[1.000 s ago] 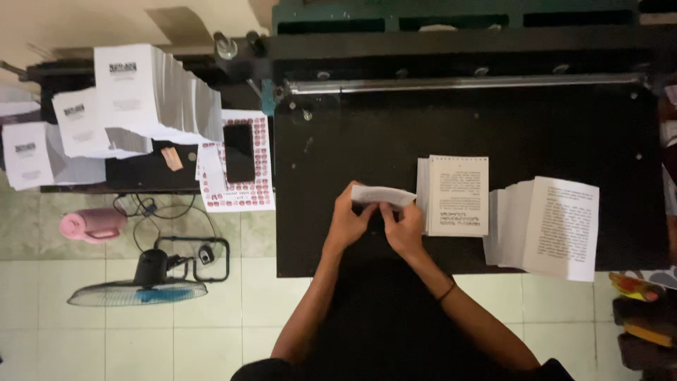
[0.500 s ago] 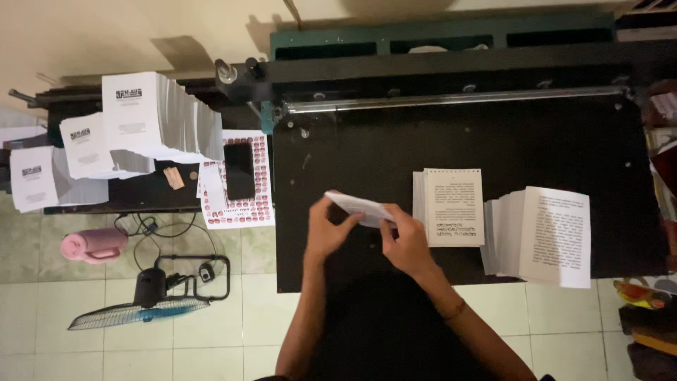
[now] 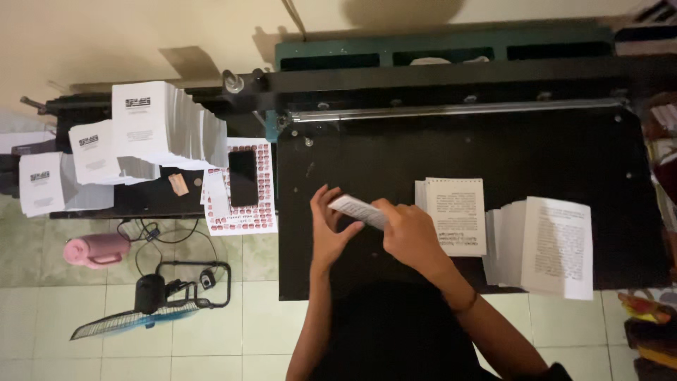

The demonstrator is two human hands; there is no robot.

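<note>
Over the near left of the black tabletop, both hands up on a thin folded white paper: left hand fingers spread, cupping its left end; right hand curled over, pinching the right end, forearm angled in from lower right with a dark band at the wrist. Just right of the hands, a neat stack of printed sheets; farther right, a fanned taller pile. Off left, leaning white booklets, a dark phone, a pink bottle and a fan on the tiled floor.
</note>
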